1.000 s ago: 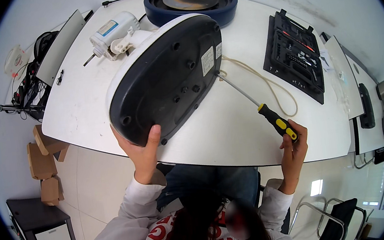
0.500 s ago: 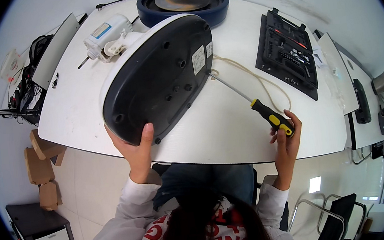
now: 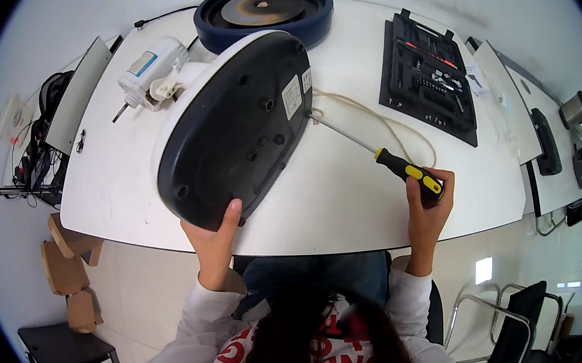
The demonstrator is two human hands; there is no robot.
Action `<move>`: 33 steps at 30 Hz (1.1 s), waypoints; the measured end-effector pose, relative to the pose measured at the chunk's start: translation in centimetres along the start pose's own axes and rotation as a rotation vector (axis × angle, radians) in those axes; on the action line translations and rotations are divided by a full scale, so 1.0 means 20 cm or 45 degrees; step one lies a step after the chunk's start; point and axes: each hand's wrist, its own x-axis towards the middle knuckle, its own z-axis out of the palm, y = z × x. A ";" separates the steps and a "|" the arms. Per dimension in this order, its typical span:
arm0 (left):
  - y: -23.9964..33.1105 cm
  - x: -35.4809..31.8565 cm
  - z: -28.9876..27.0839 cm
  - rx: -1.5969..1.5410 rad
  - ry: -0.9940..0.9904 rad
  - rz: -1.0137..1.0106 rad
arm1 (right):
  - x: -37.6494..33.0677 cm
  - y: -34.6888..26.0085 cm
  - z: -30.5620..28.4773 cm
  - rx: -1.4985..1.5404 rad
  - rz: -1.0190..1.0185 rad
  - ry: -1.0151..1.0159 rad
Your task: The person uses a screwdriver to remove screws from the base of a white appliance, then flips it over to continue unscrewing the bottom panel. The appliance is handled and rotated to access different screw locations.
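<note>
Oval base tilts beyond the left hand clamped on it, the right hand gripping a screwdriver.

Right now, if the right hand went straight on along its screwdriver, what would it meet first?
The right hand would likely meet the black base, at its right edge, where the tip of the screwdriver seems to touch; depth is unclear.

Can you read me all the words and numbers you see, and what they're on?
Two white stickers on the tilted base: print too small to read.
Blue-and-white label on the white motor: too small to read.
White sweatshirt: big red letters, partly hidden by hair; I won't copy them out.
</note>
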 end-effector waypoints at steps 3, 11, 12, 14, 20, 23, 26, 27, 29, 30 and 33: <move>-0.01 -0.01 -0.02 -0.006 -0.007 -0.023 | 0.00 0.01 0.00 0.026 0.008 -0.001; -0.05 -0.03 -0.04 -0.068 0.062 -0.080 | -0.01 0.03 -0.01 0.007 0.161 -0.001; -0.06 -0.04 -0.03 -0.095 0.084 -0.083 | -0.01 0.04 -0.02 -0.001 0.157 0.007; -0.07 -0.03 -0.04 -0.133 0.071 -0.055 | -0.01 0.03 -0.02 0.019 0.140 -0.009; -0.04 -0.04 0.00 -0.273 0.030 -0.073 | -0.01 0.03 -0.04 0.083 0.052 -0.039; -0.05 -0.05 -0.02 -0.242 0.040 -0.062 | -0.02 0.02 -0.04 0.135 0.081 -0.065; -0.06 -0.04 -0.02 -0.237 0.033 -0.041 | -0.01 0.03 -0.05 0.109 0.030 -0.042; -0.06 -0.04 -0.02 -0.232 0.033 -0.049 | -0.01 0.04 -0.05 0.106 0.007 -0.038; -0.05 -0.05 -0.02 -0.223 0.026 -0.068 | 0.00 0.04 -0.05 0.098 -0.040 -0.029; -0.05 -0.05 -0.02 -0.220 0.023 -0.076 | 0.00 0.05 -0.05 0.106 -0.041 -0.033; -0.06 -0.05 -0.02 -0.235 0.043 -0.055 | 0.00 0.05 -0.05 0.107 -0.035 -0.047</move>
